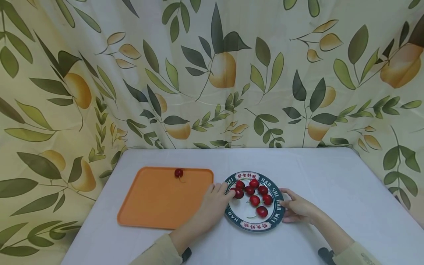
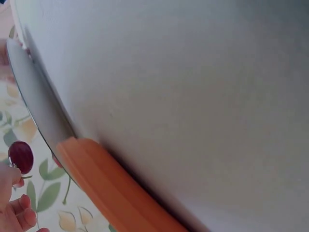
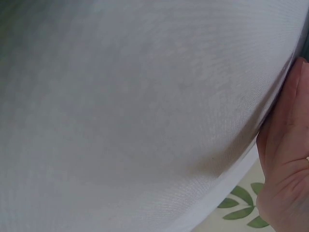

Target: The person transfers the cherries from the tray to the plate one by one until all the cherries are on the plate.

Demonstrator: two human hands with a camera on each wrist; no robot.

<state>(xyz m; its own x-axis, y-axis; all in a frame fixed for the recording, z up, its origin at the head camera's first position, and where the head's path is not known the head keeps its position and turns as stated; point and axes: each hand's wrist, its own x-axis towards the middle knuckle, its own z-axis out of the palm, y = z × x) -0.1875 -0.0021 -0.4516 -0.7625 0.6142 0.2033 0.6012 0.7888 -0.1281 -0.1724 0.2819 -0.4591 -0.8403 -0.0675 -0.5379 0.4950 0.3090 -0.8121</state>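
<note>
A round plate with a dark patterned rim holds several red cherries. My left hand reaches over the plate's left rim, its thumb right at a pair of cherries there. In the left wrist view a dark red cherry shows just above the thumb, and the fingertips are spread a little apart from it. On the plate's right side my right hand grips the rim, thumb on top and fingers at the outer edge. In the right wrist view only part of that hand appears.
Left of the plate lies an orange tray, one cherry with a stem near its far edge. Both stand on a white-covered table. A leaf-and-fruit patterned curtain hangs behind the table's back edge.
</note>
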